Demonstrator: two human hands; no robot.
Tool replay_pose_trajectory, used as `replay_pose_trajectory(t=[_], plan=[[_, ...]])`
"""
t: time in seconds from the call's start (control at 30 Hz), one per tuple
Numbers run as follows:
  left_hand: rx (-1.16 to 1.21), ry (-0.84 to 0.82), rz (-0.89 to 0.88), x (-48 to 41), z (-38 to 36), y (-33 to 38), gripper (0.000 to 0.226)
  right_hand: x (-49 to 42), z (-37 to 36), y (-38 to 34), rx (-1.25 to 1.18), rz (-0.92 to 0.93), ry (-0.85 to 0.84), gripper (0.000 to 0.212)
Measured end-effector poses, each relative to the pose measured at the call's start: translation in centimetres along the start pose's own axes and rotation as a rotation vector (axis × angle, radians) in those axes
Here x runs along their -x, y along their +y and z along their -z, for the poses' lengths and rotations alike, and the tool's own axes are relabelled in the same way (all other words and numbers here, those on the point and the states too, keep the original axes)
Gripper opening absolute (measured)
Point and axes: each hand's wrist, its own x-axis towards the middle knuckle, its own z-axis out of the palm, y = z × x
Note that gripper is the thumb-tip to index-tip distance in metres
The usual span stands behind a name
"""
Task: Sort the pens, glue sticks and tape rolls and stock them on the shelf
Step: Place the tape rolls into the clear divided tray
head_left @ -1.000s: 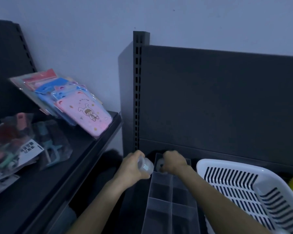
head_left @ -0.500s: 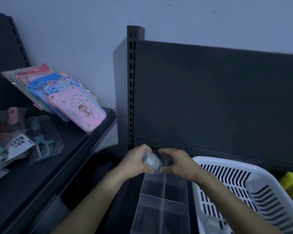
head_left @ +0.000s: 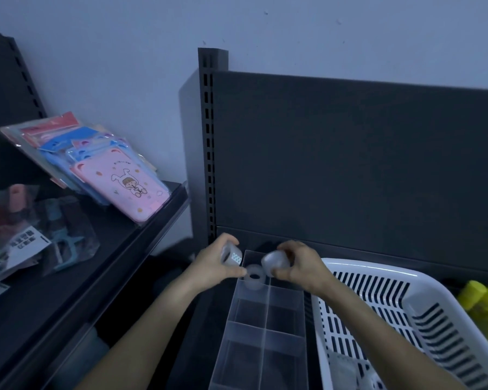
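A dark metal shelf unit (head_left: 350, 164) with a slotted upright stands against a pale wall. On its shelf, a white slotted plastic basket (head_left: 378, 305) sits just right of a clear plastic divided organizer (head_left: 265, 333), whose long axis runs from the front edge toward the back panel. At the organizer's far end, the left hand (head_left: 217, 266) grips a translucent tape roll (head_left: 231, 256) with a dotted label, its core opening tilted toward the right. The right hand (head_left: 299, 266) pinches a second tape roll (head_left: 275, 260). A third roll (head_left: 254, 275), hole facing the camera, rests in the far-left compartment, touching the left fingertips.
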Motion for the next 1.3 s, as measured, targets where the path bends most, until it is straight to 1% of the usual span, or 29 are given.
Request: replay_pose_trajectory(t=[0.07, 0.13, 0.23, 0.33, 0.47, 0.6, 0.67, 0.73, 0.8, 0.9, 1.0, 1.07, 1.1, 1.17, 1.23, 1.3], plan=[[0.020, -0.010, 0.044, 0.0, 0.3, -0.6, 0.043, -1.2, -1.0, -0.4, 0.029, -0.011, -0.009, 0.055], [0.048, -0.035, 0.076, 0.2, 0.5, -1.0, 0.048, -2.2, -2.3, -0.8, 0.057, -0.024, -0.044, 0.055], [0.011, -0.045, 0.070, 0.6, 0.9, -2.1, 0.054, -3.0, -4.0, -1.2, 0.082, -0.034, -0.102, 0.047], [-0.016, -0.014, 0.076, 0.9, 1.3, -3.1, 0.050, -3.2, -4.5, -1.3, 0.158, -0.048, -0.134, 0.039], [-0.008, 0.049, 0.085, 0.8, 1.4, -3.6, 0.045, -3.6, -4.7, -1.5, 0.363, -0.028, -0.138, 0.034], [-0.032, 0.109, 0.072, 0.2, 1.5, -3.8, 0.043, -3.7, -5.1, -1.6, 0.507, -0.004, -0.151, 0.039], [-0.067, 0.119, 0.064, -0.1, 1.6, -3.9, 0.045, -3.7, -5.1, -1.7, 0.545, -0.006, -0.183, 0.039], [-0.104, 0.129, 0.043, -0.3, 1.4, -3.3, 0.044, -3.6, -4.5, -2.0, 0.501, -0.019, -0.205, 0.037], [-0.128, 0.136, -0.001, -0.7, 0.9, -2.3, 0.040, -3.1, -3.1, -2.2, 0.392, -0.004, -0.165, 0.033], [-0.123, 0.083, -0.077, -1.2, -0.4, 0.3, 0.048, -0.5, 0.4, -1.7, 0.218, -0.002, 0.004, 0.037], [-0.162, -0.013, -0.127, -2.5, -3.0, 2.6, 0.045, 3.6, 3.8, 0.7, 0.107, -0.054, 0.178, 0.024], [-0.280, -0.071, -0.129, -3.5, -5.2, 3.5, 0.040, 6.3, 5.1, 2.6, 0.075, -0.121, 0.251, 0.016], [-0.385, -0.090, -0.127, -4.0, -6.2, 3.8, 0.038, 7.4, 5.3, 3.6, 0.065, -0.153, 0.267, 0.014], [-0.643, -0.117, -0.112, -4.8, -7.7, 4.0, 0.033, 9.0, 5.5, 5.3, 0.062, -0.212, 0.267, 0.015], [-0.886, -0.138, -0.105, -5.2, -8.6, 3.8, 0.029, 10.2, 5.4, 6.6, 0.064, -0.231, 0.263, 0.016], [-1.053, -0.153, -0.109, -5.6, -9.0, 3.3, 0.030, 10.8, 5.2, 7.7, 0.061, -0.231, 0.271, 0.018]])
